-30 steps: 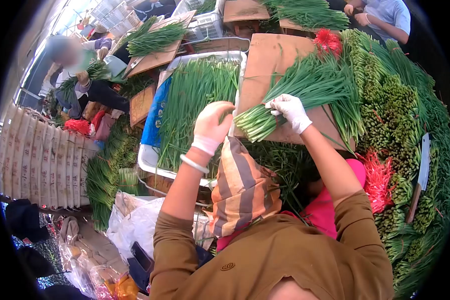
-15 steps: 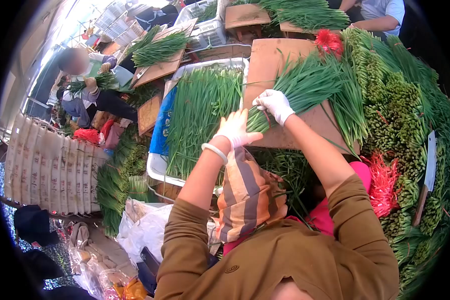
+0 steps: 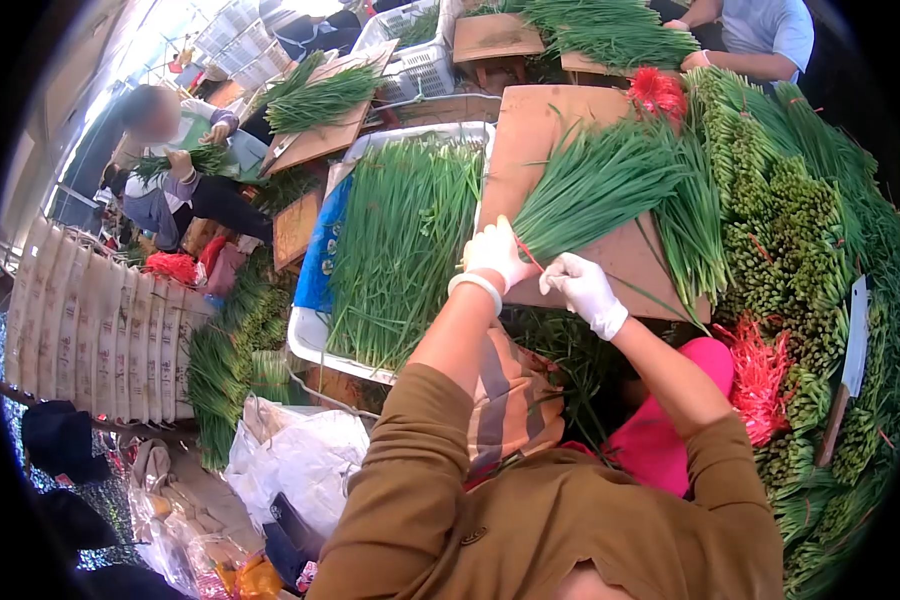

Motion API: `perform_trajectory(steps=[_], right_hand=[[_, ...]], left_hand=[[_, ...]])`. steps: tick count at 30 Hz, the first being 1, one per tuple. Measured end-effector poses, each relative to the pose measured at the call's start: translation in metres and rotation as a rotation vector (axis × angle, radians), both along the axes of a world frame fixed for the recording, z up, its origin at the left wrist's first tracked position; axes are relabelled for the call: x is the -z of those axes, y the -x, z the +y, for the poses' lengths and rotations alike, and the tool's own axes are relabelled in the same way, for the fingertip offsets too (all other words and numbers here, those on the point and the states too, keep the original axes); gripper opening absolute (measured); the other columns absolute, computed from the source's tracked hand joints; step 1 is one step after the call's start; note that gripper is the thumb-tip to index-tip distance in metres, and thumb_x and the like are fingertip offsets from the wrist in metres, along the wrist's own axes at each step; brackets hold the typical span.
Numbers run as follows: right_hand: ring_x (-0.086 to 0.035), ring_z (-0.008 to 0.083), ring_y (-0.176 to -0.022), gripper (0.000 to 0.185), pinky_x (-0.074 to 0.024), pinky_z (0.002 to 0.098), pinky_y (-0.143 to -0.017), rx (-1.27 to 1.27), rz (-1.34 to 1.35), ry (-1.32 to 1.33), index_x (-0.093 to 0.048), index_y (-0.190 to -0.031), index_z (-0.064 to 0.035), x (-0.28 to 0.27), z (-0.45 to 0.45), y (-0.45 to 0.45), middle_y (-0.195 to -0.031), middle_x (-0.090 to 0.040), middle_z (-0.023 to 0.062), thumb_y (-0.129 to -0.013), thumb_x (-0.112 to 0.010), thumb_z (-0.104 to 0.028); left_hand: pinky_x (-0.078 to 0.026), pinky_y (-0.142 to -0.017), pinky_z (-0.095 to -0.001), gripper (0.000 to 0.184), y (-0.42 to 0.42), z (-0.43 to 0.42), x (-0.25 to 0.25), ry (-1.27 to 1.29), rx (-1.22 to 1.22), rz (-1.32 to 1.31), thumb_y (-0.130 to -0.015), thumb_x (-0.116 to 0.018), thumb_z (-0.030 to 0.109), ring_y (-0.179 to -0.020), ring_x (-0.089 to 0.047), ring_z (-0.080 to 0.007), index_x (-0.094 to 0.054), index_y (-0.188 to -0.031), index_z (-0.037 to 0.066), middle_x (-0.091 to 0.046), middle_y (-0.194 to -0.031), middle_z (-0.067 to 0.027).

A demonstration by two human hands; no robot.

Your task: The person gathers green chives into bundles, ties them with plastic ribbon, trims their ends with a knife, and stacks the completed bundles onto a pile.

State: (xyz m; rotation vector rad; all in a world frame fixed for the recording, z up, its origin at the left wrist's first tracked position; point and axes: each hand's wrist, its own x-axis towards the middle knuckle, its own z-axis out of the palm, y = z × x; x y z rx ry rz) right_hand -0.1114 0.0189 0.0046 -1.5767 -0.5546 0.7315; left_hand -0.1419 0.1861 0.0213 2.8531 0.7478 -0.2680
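Note:
My left hand (image 3: 492,255), in a partly white glove with bare fingers and a white bangle at the wrist, is closed round the stem end of a bunch of garlic chives (image 3: 605,190). The leaves fan out up and to the right over a brown board (image 3: 530,115). A thin red tie (image 3: 527,254) runs from the stems to my white-gloved right hand (image 3: 582,290), whose fingers pinch its end. A second bunch of chives (image 3: 692,225) lies along the board's right side.
Left of the board stands a white crate (image 3: 310,335) full of chives. Bundled chives (image 3: 770,210) are heaped on the right, with a cleaver (image 3: 854,340) on them. Red ties lie in clumps (image 3: 758,375). A person (image 3: 185,165) at left holds chives; another (image 3: 760,40) works at top right.
My left hand has gone from spread fingers to a grip round the stems. My right hand has moved down and right, off the stems, drawing the red tie out.

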Motion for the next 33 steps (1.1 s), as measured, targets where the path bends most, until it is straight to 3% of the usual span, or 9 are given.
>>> perform_trajectory(steps=[4,6,12,17,20,21,24,30,33], right_hand=[[-0.046,0.0051,-0.055,0.009,-0.0387,0.0211,-0.049,-0.005,0.096,-0.331,-0.061,-0.080,-0.0091,0.017,0.017,-0.011,-0.068,-0.056,-0.0023,-0.087,-0.055,-0.009],[-0.046,0.0059,-0.057,0.009,-0.0399,0.0204,-0.053,0.148,-0.268,-0.374,-0.060,-0.082,-0.0099,0.020,0.033,-0.028,-0.069,-0.056,-0.0030,-0.088,-0.054,-0.011],[-0.047,0.0110,-0.050,0.014,-0.0393,0.0244,-0.045,0.329,0.490,-0.579,-0.056,-0.082,-0.0057,0.029,0.045,-0.040,-0.069,-0.057,0.0028,-0.091,-0.047,-0.011],[-0.046,0.0089,-0.050,0.008,-0.0384,0.0244,-0.045,0.311,0.705,-0.719,-0.054,-0.082,-0.0051,0.049,0.060,-0.032,-0.069,-0.055,0.0016,-0.089,-0.050,-0.006],[-0.043,0.0064,-0.050,0.010,-0.0370,0.0233,-0.046,0.228,0.606,-0.605,-0.053,-0.078,-0.0067,0.029,0.057,-0.029,-0.068,-0.054,0.0004,-0.088,-0.052,-0.006],[-0.045,0.0073,-0.055,0.011,-0.0390,0.0240,-0.051,0.227,0.385,-0.549,-0.053,-0.076,-0.0064,0.022,0.055,-0.017,-0.068,-0.053,-0.0002,-0.087,-0.052,-0.007],[-0.039,0.0040,-0.056,0.011,-0.0325,0.0204,-0.051,0.220,0.152,-0.360,-0.052,-0.079,-0.0084,-0.002,0.020,0.017,-0.067,-0.049,-0.0036,-0.090,-0.050,-0.008],[-0.044,0.0076,-0.061,0.010,-0.0393,0.0243,-0.056,0.074,-0.077,-0.309,-0.051,-0.079,-0.0064,0.009,0.022,0.028,-0.069,-0.049,-0.0045,-0.089,-0.050,-0.006],[-0.055,0.0222,-0.061,0.006,-0.0448,0.0337,-0.060,0.012,-0.358,-0.141,-0.051,-0.080,-0.0056,0.008,0.008,0.020,-0.065,-0.054,0.0046,-0.085,-0.049,-0.007]], left_hand=[[-0.041,-0.097,-0.0455,0.094,-0.004,0.001,-0.001,0.073,0.106,0.048,-0.059,-0.078,0.053,-0.107,-0.058,-0.0313,-0.041,-0.129,0.002,-0.058,-0.114,-0.0160],[-0.032,-0.104,-0.0493,0.090,-0.005,-0.019,-0.016,-0.345,0.246,-0.015,-0.062,-0.074,0.055,-0.120,-0.049,-0.0259,-0.041,-0.131,0.008,-0.051,-0.126,-0.0091],[-0.043,-0.097,-0.0383,0.100,-0.008,-0.027,0.005,-0.014,0.208,-0.223,-0.058,-0.080,0.046,-0.117,-0.051,-0.0275,-0.035,-0.137,0.005,-0.051,-0.126,-0.0117],[-0.044,-0.096,-0.0382,0.091,0.004,-0.016,0.025,-0.033,0.190,-0.316,-0.058,-0.080,0.038,-0.119,-0.050,-0.0277,-0.041,-0.134,0.006,-0.049,-0.130,-0.0115],[-0.045,-0.095,-0.0381,0.084,0.000,-0.015,0.021,0.019,0.167,-0.321,-0.061,-0.078,0.033,-0.118,-0.051,-0.0279,-0.042,-0.133,0.009,-0.050,-0.130,-0.0096],[-0.046,-0.093,-0.0381,0.078,-0.012,0.010,0.072,-0.066,0.275,-0.413,-0.064,-0.075,0.030,-0.114,-0.053,-0.0281,-0.043,-0.132,0.011,-0.051,-0.128,-0.0086],[-0.047,-0.087,-0.0399,0.064,-0.006,-0.005,0.041,-0.101,0.283,-0.341,-0.072,-0.067,0.026,-0.107,-0.055,-0.0271,-0.044,-0.130,0.014,-0.051,-0.125,-0.0087],[-0.048,-0.085,-0.0418,0.062,-0.007,0.004,0.048,-0.107,0.251,-0.319,-0.073,-0.069,0.024,-0.105,-0.056,-0.0276,-0.044,-0.130,0.016,-0.052,-0.122,-0.0070],[-0.048,-0.084,-0.0407,0.070,-0.011,0.005,0.054,-0.105,0.256,-0.287,-0.069,-0.075,0.031,-0.106,-0.055,-0.0279,-0.044,-0.129,0.015,-0.051,-0.121,-0.0073]])
